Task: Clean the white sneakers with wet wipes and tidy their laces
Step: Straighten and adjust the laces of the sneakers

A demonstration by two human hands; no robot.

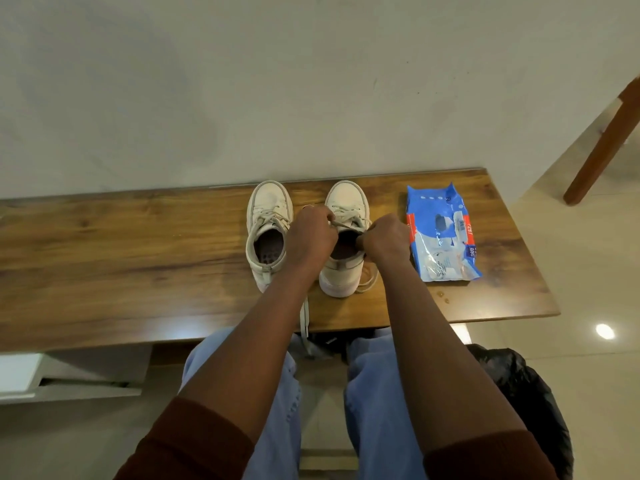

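Two white sneakers stand side by side on the wooden table [104, 258], toes toward the wall. The left sneaker [268, 216] stands free, and one of its laces [304, 320] hangs over the table's front edge. Over the right sneaker [346, 199] both hands work. My left hand [311, 233] pinches a lace at the left of the opening. My right hand [384, 237] pinches a lace at the right of the opening. A loose lace loop [369, 280] lies beside that shoe's heel. A blue pack of wet wipes [441, 233] lies flat to the right.
The table backs onto a pale wall. A wooden chair leg [602, 147] stands on the tiled floor at the right. A black bag [530, 393] sits on the floor by my right knee. A white shelf [20, 374] shows under the table at the left.
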